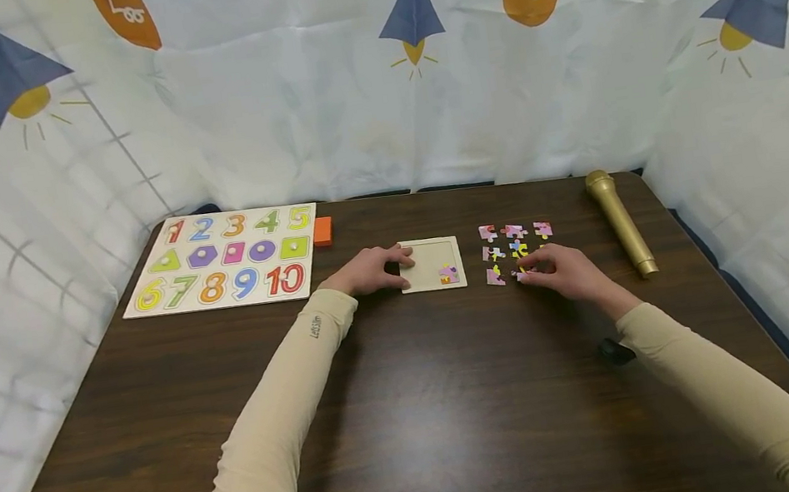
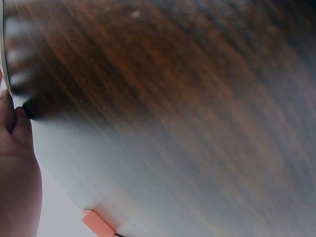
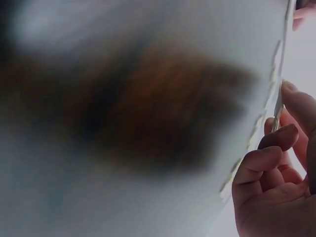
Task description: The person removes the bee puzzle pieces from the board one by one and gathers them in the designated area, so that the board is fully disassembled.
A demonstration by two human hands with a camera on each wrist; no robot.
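A small square puzzle tray [image 1: 423, 263] lies on the table, with one pink and yellow jigsaw piece [image 1: 448, 274] in its lower right corner. My left hand [image 1: 371, 271] holds the tray by its left edge, finger and thumb set apart at the two corners. Loose jigsaw pieces [image 1: 495, 276] are laid out in rows to the right of the tray. Over the lower part of these rows, my right hand [image 1: 563, 271] pinches a jigsaw piece [image 3: 278, 106] between thumb and fingers, seen edge-on in the right wrist view.
On the left lies a white number and shape board [image 1: 222, 260], with an orange block [image 1: 323, 231] at its right side. A gold microphone [image 1: 621, 222] lies near the table's right edge. Patterned curtains [image 1: 346, 118] stand behind and beside the dark wooden table [image 1: 430, 443].
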